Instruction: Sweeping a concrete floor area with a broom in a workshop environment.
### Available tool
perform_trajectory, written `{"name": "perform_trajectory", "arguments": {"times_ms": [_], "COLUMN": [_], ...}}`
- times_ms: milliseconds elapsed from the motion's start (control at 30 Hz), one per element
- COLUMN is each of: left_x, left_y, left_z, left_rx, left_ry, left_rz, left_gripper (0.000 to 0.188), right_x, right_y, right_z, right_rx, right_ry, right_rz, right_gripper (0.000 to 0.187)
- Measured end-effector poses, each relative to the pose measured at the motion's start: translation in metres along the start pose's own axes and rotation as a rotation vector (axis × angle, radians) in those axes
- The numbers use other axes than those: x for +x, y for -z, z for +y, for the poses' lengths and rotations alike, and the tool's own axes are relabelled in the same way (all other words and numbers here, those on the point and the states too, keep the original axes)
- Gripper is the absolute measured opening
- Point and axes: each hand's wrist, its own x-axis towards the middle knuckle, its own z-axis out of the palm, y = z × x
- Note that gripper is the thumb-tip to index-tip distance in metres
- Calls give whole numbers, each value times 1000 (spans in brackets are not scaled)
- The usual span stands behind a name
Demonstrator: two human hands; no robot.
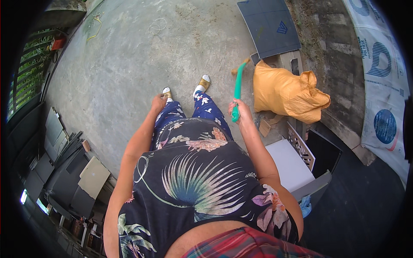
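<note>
My right hand (241, 111) is closed around the lower end of a green-handled tool (238, 88), held out in front of my right leg. Its brownish far end is blurred, so I cannot make out what kind of tool it is. Just right of it sits a bulging orange-yellow sack (284, 91) with its top gathered. My left hand (159, 103) hangs beside my left thigh, close to the patterned blue trousers (171, 112). Its fingers are mostly turned away from view, and nothing shows in it.
A dark panel (271, 28) leans beyond the sack, by the block wall (337, 47). Near my right arm lie a white board (290, 165) and a slotted panel (301, 148). Dark panels (66, 172) are piled at left. A thin cord (158, 26) lies on the concrete floor (116, 64).
</note>
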Motion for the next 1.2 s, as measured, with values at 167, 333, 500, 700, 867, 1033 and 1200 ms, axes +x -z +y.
{"name": "perform_trajectory", "arguments": {"times_ms": [167,333,500,700,867,1033,1200], "left_x": [-6,-9,-8,-14,12,29,59], "left_y": [-6,-12,-7,-1,-12,11,49], "left_z": [-4,-5,14,12,-34,-30,-8], "left_rx": [33,-50,-99,-140,-93,-110,-155], "left_ry": [33,25,15,140,160,192,201], "left_rz": [49,78,100,32,71,75,71], "left_gripper": [39,40,40,41,40,40,41], "right_x": [56,95,83,54,115,174,181], "right_y": [-13,-65,-54,-51,-75,-185,-256], "right_z": [-56,-85,-70,-30,-50,-118,-145], "right_rx": [324,128,-582,-886,-608,-387,-450], "right_ry": [-41,-24,236,344,207,123,94], "right_rz": [-149,-213,-113,167,268,179,-30], "right_gripper": [4,5,13,13,9,9,10]}}
